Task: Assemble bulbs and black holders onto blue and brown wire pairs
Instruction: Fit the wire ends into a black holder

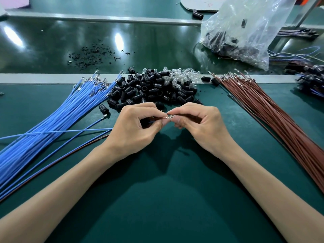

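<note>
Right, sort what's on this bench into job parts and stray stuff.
Job: blue wires, brown wires, black holders, clear bulbs, the wire end pinched by left hand and right hand.
Lying about: black crumbs, grey board, pink sheet.

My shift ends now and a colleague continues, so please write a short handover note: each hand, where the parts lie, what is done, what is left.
Left hand pinches one brown wire; right hand pinches its metal end.
Blue wire bundle lies at left, brown wire bundle at right, black holders and clear bulbs heaped in the middle.
Done: the far-right heap looks like finished pieces.
To do: no bulb or holder shows on the held wire; most stock is unused.
</note>
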Demonstrator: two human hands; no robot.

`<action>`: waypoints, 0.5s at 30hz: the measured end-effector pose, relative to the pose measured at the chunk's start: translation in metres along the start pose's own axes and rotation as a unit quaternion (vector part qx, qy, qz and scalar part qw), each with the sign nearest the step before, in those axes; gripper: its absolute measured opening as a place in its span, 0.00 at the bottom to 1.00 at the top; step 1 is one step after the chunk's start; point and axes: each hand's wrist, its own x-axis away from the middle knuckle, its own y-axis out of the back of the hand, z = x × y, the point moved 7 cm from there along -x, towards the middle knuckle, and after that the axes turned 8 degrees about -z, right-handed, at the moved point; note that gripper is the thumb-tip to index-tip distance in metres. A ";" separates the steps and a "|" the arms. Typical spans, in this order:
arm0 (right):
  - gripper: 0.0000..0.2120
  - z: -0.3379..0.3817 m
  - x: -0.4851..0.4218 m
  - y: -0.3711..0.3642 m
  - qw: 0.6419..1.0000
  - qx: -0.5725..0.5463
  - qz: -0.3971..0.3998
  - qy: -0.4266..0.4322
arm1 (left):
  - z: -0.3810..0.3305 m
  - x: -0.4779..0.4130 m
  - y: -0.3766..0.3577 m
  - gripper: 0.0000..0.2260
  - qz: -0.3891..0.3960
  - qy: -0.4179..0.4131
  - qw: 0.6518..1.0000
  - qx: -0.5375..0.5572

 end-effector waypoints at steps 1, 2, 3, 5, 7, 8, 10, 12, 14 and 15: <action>0.10 -0.001 0.000 0.000 1.000 -0.005 0.001 -0.007 | -0.001 0.000 0.000 0.02 -0.003 -0.006 1.000 -0.007; 0.10 -0.002 0.000 0.001 1.000 -0.006 0.002 -0.011 | -0.002 0.001 0.000 0.02 -0.008 -0.013 1.000 -0.016; 0.10 -0.002 0.000 0.001 1.000 -0.005 0.003 -0.014 | -0.003 0.001 0.000 0.02 -0.013 -0.019 0.999 -0.024; 0.10 -0.004 0.000 0.001 1.000 -0.003 0.007 -0.022 | -0.005 0.002 0.001 0.02 -0.022 -0.031 0.999 -0.035; 0.09 -0.004 0.000 0.001 1.000 -0.002 0.012 -0.025 | -0.006 0.003 0.000 0.02 -0.027 -0.043 0.998 -0.047; 0.09 -0.003 0.000 0.001 1.000 -0.003 0.014 -0.025 | -0.006 0.003 0.000 0.02 -0.028 -0.047 0.997 -0.051; 0.10 -0.003 0.000 0.000 0.999 -0.008 0.017 -0.030 | -0.007 0.003 0.001 0.02 -0.031 -0.053 0.996 -0.058; 0.10 -0.005 0.000 0.000 0.999 -0.010 0.023 -0.041 | -0.008 0.003 0.001 0.02 -0.033 -0.063 0.995 -0.066; 0.10 -0.007 0.001 0.000 0.998 -0.008 0.031 -0.051 | -0.008 0.004 0.000 0.02 -0.031 -0.071 0.994 -0.074; 0.09 -0.007 0.001 0.000 0.998 -0.006 0.033 -0.052 | -0.008 0.004 0.000 0.02 -0.031 -0.073 0.994 -0.077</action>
